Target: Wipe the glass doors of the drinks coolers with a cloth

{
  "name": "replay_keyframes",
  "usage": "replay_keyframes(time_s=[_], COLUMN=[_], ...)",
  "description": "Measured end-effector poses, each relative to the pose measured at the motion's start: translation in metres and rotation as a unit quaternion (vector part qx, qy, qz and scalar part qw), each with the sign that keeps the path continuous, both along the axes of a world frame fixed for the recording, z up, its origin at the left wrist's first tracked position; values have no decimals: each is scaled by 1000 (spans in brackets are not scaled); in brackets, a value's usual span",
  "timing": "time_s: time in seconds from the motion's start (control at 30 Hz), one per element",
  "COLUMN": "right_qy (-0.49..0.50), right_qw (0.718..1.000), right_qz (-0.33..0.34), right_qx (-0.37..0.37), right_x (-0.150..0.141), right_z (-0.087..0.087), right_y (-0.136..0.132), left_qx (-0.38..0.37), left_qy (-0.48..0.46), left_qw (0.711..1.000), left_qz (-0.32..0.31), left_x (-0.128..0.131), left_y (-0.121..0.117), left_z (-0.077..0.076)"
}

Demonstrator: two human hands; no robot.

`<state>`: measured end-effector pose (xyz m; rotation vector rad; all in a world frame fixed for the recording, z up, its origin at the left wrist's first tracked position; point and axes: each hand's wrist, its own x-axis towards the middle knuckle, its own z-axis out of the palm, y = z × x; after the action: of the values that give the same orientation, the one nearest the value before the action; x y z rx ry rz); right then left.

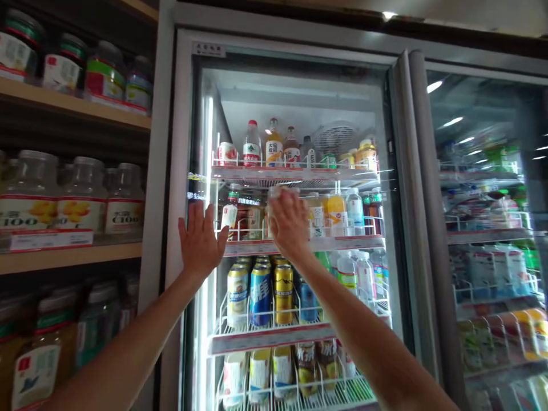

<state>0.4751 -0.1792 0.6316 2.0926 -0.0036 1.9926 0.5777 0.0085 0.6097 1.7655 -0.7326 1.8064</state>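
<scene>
In the head view, my left hand (201,240) lies flat with spread fingers against the left side of the closed glass door (291,85) of a drinks fridge. My right hand (291,222) is pressed toward the middle of the glass, blurred by motion, its fingers over a pale, whitish cloth (276,191). Only a small edge of this cloth shows above the fingertips. Behind the glass, bottles and cans stand on wire shelves, among them a red-capped water bottle (252,142) and a blue beer can (260,295). My right hand hides part of the second shelf.
On the left, wooden shelves (72,103) carry jars and bottles, including a large C100 bottle (32,188). A grey door handle (409,171) runs down the fridge door's right side. Farther right stands a second glass door (483,125) with stocked shelves behind it.
</scene>
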Motion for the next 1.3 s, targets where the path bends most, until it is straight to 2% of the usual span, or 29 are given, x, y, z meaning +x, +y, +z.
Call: replay_keyframes(time_s=[0.07, 0.13, 0.2, 0.23, 0.3, 0.33, 0.37, 0.43, 0.5, 0.57, 0.63, 0.7, 0.77, 0.83, 0.9, 0.97, 1.03, 1.1, 1.17, 1.23, 1.3], right_qy=[59, 67, 14, -29, -123, -157, -171, -151, -79, -2, 17, -35, -126, -187, -178, -105, -6, 51, 30, -60, -162], right_qw=[993, 990, 998, 999, 979, 964, 957, 968, 992, 1000, 999, 998, 979, 954, 960, 987, 1000, 997, 999, 994, 963], right_qz=[12, 4, -22, -39, -67, -74, -70, -50, -25, -22, -32, -48, -57, -49, -33, -17, -4, 0, -7, -21, -33], right_qx=[-105, -128, -55, 13, 147, 202, 223, 196, 96, 3, -24, 38, 152, 227, 215, 123, 2, -65, -32, 83, 212], right_x=[8, 0, -22, -36, -59, -66, -68, -63, -50, -40, -44, -60, -74, -75, -62, -42, -28, -28, -43, -61, -70], right_z=[-18, -29, -33, -33, -31, -30, -31, -38, -51, -63, -67, -63, -54, -48, -51, -61, -73, -81, -82, -79, -73], right_y=[22, 8, -40, -71, -127, -145, -152, -138, -103, -78, -86, -124, -165, -179, -154, -103, -57, -43, -69, -115, -148], left_qx=[2, 2, 0, 4, 30, 48, 65, 78, 71, 66, 69, 69, 68, 68, 70, 72, 70, 69, 78, 87, 90], left_qy=[1, 7, 4, -2, -23, -34, -42, -45, -37, -28, -26, -28, -29, -28, -24, -19, -15, -16, -16, -17, -16], left_qw=[1000, 1000, 1000, 1000, 999, 998, 997, 995, 996, 997, 996, 996, 997, 997, 997, 997, 997, 997, 996, 996, 996], left_qz=[-3, -3, 1, 0, -7, -15, -24, -38, -42, -42, -43, -40, -35, -29, -26, -26, -27, -30, -30, -25, -22], left_x=[1, 1, -3, -7, -17, -23, -29, -39, -43, -42, -40, -39, -39, -41, -42, -42, -42, -42, -41, -39, -37], left_y=[2, 4, 4, 2, -10, -20, -30, -52, -68, -76, -77, -75, -74, -74, -75, -76, -76, -73, -68, -61, -56], left_z=[2, 2, -2, -5, -14, -20, -24, -32, -37, -38, -38, -38, -38, -38, -38, -37, -37, -39, -45, -55, -65])
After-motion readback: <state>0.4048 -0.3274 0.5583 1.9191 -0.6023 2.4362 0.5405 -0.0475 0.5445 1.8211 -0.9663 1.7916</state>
